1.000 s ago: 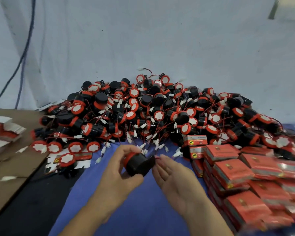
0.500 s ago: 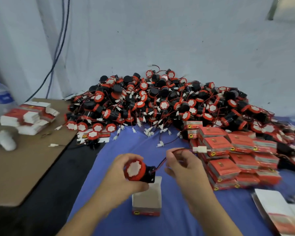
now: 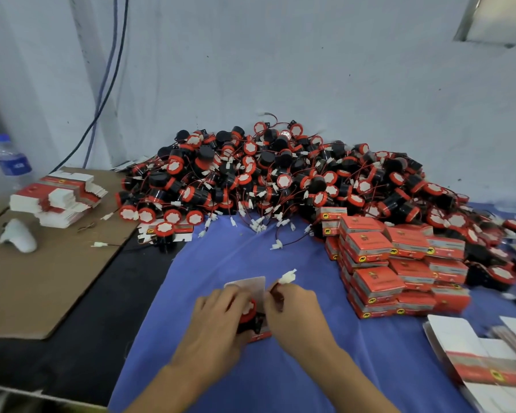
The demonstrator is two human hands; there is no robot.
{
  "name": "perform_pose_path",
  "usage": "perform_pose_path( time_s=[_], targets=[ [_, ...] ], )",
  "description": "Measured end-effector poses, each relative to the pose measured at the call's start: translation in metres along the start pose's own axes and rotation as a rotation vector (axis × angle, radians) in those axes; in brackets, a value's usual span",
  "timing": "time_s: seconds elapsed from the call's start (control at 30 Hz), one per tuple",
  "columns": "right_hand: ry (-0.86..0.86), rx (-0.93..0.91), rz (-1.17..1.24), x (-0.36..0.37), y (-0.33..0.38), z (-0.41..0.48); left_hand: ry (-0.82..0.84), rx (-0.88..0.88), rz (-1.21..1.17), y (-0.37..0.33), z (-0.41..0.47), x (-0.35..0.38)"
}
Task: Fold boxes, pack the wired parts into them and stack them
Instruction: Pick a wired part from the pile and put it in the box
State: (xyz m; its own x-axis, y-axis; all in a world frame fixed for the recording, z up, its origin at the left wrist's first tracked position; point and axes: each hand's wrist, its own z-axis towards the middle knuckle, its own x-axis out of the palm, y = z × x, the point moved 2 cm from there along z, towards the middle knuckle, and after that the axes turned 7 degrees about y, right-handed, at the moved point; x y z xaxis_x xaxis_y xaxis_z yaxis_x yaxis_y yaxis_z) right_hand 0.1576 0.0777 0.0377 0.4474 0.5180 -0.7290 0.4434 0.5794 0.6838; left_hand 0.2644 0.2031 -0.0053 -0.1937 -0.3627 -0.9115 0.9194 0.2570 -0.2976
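My left hand (image 3: 218,317) grips a black and red wired part (image 3: 248,315) and holds it down into a small open box (image 3: 258,335) on the blue cloth; the box's white lid flap (image 3: 251,283) stands up behind it. My right hand (image 3: 295,308) pinches the part's red wire, with the white connector (image 3: 287,277) sticking up above its fingers. A big pile of loose wired parts (image 3: 280,174) lies against the back wall. Closed red boxes (image 3: 393,263) are stacked at the right.
Flat unfolded box blanks lie at the near right (image 3: 477,353) and in a stack on the brown cardboard (image 3: 60,198) at the left. A water bottle (image 3: 11,162) and a white object (image 3: 20,235) stand at the far left. Cables hang down the wall.
The part has gone from above the open box down into it, and both hands have dropped with it. The view has tilted down and pulled back, showing more of the table.
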Motion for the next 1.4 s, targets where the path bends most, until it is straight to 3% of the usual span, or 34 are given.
perform_pose_path(
  time_s=[0.17,0.5,0.67,0.9,1.03,1.27,1.4],
  targets=[
    [-0.049,-0.093,-0.074,-0.001,0.003,0.007,-0.044,-0.083,0.049,-0.005,-0.001,0.005],
    [0.178,-0.132,-0.350,-0.005,0.021,0.026,-0.040,-0.316,0.154,-0.008,0.019,0.015],
    [0.357,-0.262,-0.405,-0.004,0.017,0.025,-0.022,-0.244,0.097,0.000,0.019,0.024],
    [0.296,-0.187,-0.703,0.006,0.028,0.034,-0.048,-0.119,0.099,-0.001,0.022,0.017],
    [0.226,-0.024,-0.588,0.011,0.033,0.039,-0.039,-0.091,0.117,-0.002,0.015,0.028],
    [0.226,0.040,-0.408,0.022,0.044,0.040,-0.096,-0.054,-0.092,0.010,0.005,0.028],
    [0.221,0.019,-0.407,0.029,0.042,0.043,0.044,-0.108,-0.320,0.024,0.006,0.039]
  ],
)
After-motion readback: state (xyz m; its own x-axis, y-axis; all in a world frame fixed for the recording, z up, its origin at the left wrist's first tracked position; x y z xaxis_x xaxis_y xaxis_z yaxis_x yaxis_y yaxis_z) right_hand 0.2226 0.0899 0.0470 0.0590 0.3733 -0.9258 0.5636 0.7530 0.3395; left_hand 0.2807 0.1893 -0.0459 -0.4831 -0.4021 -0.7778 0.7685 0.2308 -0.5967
